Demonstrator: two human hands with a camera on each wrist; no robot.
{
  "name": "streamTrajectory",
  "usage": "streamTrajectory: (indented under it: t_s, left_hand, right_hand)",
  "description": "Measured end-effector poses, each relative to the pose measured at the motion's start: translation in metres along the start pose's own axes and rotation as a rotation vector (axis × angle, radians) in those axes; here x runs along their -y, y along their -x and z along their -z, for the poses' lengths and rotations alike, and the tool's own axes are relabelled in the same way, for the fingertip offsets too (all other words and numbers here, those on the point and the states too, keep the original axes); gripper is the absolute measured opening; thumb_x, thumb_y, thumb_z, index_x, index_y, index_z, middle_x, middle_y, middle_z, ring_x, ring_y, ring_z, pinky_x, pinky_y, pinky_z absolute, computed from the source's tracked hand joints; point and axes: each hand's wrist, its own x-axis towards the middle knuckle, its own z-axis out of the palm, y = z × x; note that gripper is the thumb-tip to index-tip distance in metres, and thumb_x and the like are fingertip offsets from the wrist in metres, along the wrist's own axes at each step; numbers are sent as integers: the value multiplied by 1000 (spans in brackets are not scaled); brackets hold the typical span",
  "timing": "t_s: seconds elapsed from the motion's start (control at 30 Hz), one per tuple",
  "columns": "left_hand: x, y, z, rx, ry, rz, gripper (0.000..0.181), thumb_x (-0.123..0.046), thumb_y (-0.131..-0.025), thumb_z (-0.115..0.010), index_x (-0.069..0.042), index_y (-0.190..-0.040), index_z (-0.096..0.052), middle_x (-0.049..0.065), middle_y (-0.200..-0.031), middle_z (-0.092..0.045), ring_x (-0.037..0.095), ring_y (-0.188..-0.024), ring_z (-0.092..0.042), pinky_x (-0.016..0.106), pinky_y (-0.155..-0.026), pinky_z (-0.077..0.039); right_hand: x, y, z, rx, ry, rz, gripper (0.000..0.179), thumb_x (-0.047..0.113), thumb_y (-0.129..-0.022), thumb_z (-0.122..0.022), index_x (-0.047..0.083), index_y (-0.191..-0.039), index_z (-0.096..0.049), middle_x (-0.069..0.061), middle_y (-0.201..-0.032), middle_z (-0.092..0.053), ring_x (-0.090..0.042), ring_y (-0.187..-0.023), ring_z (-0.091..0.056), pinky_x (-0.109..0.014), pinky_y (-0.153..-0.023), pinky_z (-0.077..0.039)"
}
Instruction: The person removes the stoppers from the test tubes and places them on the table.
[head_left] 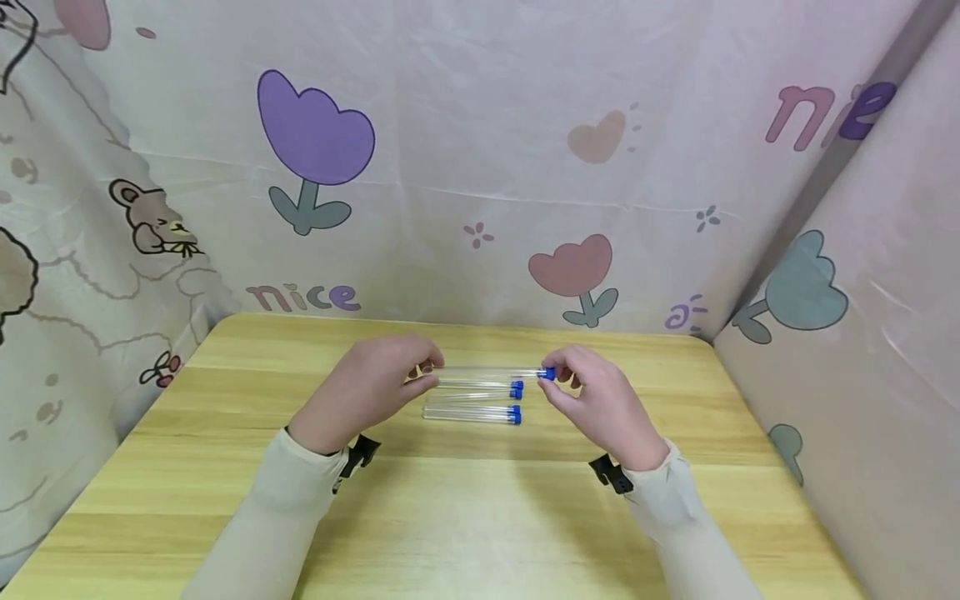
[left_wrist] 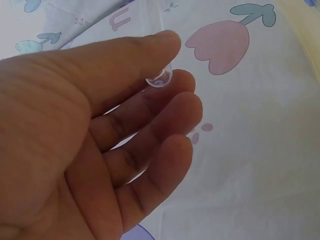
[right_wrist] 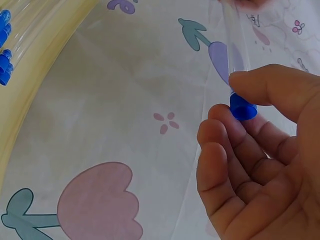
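A clear test tube (head_left: 487, 372) with a blue cap is held level between both hands, above the wooden table. My left hand (head_left: 382, 379) pinches its rounded end between thumb and fingers; that end (left_wrist: 160, 79) shows in the left wrist view. At the other end, my right hand (head_left: 596, 396) pinches the tube by its blue cap (right_wrist: 243, 106), thumb on one side and fingers on the other. Several more capped tubes (head_left: 472, 413) lie side by side on the table just in front of the held one, their blue caps (right_wrist: 5, 65) pointing right.
The tubes lie near the middle of a wood-grain table (head_left: 465, 517). Behind it hangs a pale curtain (head_left: 450, 167) printed with flowers and letters, and similar cloth closes off the left and right sides. Each wrist wears a black mount (head_left: 363, 452).
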Motion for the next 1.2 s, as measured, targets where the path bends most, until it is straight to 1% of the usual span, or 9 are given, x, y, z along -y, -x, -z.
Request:
streamTrajectory:
  t_s: [0.07,0.23,0.37,0.43,0.53,0.77,0.93,1.03,1.2]
  left_hand:
    - [0,0,-1,4,-2,-1,14,-20,-93,-80,-15,-104,-74,-6,-94,-73,8,-80,-67,29,-71,-56]
    - [-1,0,-1,-1,-6,6,12,-20,-91,-81,-16,-101,-75,-8,-91,-72,5,-76,-64,28,-69,-55]
    - [0,2,0,-19,-21,-14,13,-21,-90,-83,-17,-100,-76,-9,-89,-72,2,-71,-61,26,-66,-54]
    - [0,2,1,-33,-26,-21,12,-21,-89,-83,-17,-100,-77,-9,-88,-72,1,-70,-60,25,-65,-53]
    - [1,2,1,-46,-34,-24,13,-20,-88,-84,-16,-98,-77,-9,-87,-72,1,-68,-58,25,-64,-53]
    - [1,2,1,-35,-61,-43,13,-20,-85,-87,-17,-94,-76,-12,-81,-69,0,-65,-52,24,-62,-51]
    - [1,4,0,-69,-57,-72,15,-20,-84,-88,-16,-95,-77,-11,-84,-71,1,-65,-54,23,-62,-50]
    - [3,4,0,-112,-58,-106,18,-18,-82,-89,-15,-95,-77,-9,-85,-73,2,-66,-58,24,-62,-52]
    - [7,3,-2,-218,-69,-204,25,-10,-76,-92,-12,-96,-76,-4,-88,-75,8,-70,-68,25,-66,-58]
  right_hand:
    - [0,0,1,-1,3,-3,15,11,-92,-80,13,-102,-70,5,-90,-63,-17,-84,-61,-36,-72,-57]
    - [1,1,1,-12,-17,3,14,11,-92,-80,13,-102,-71,7,-92,-65,-12,-85,-62,-36,-72,-57]
    - [0,2,-1,-33,-28,4,15,9,-90,-81,13,-102,-73,8,-93,-68,-6,-82,-62,-32,-71,-57]
    - [0,1,-2,-39,-27,6,15,9,-90,-81,13,-103,-74,9,-93,-68,-5,-80,-62,-32,-71,-57]
    - [-1,1,-3,-42,-22,12,14,10,-90,-82,12,-102,-74,9,-92,-69,-4,-79,-61,-33,-71,-58]
    - [2,2,-4,-16,-33,4,15,11,-88,-84,14,-94,-71,9,-89,-67,-4,-77,-60,-31,-67,-57]
    - [4,3,-1,-23,-34,2,18,9,-86,-85,15,-92,-70,10,-88,-67,-4,-76,-59,-30,-65,-55]
    - [5,2,1,-36,-1,63,17,10,-86,-86,14,-94,-71,8,-89,-67,-5,-79,-61,-27,-69,-57]
    - [3,1,3,-66,68,234,20,9,-84,-86,10,-96,-70,4,-92,-67,-8,-84,-64,-26,-77,-58]
